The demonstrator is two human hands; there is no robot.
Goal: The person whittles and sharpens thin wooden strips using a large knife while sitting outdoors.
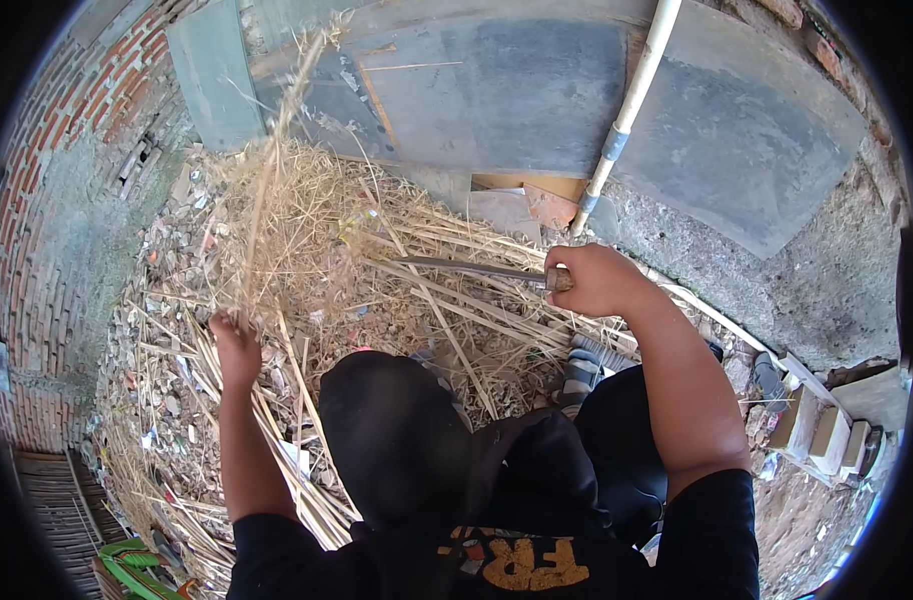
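In my right hand (598, 284) is the wooden handle of a long-bladed machete, my fingers closed round it. The machete's thin dark blade (471, 267) points left over the straw heap. My left hand (236, 348) is closed on the lower end of a dry stalk (268, 185), which rises away from me. The stalk's wispy top (311, 62) reaches toward the grey panels and is partly blurred. Beyond and between my hands lies a pile of dry straw (296, 215). Blade and stalk are apart.
Long pale split stalks (311, 500) lie by my left forearm. A brick wall (46, 250) stands at the left, grey panels (526, 95) at the back. A white pipe (638, 95) leans near my right hand. Rubble (171, 385) covers the ground. Blocks (828, 440) sit at the right.
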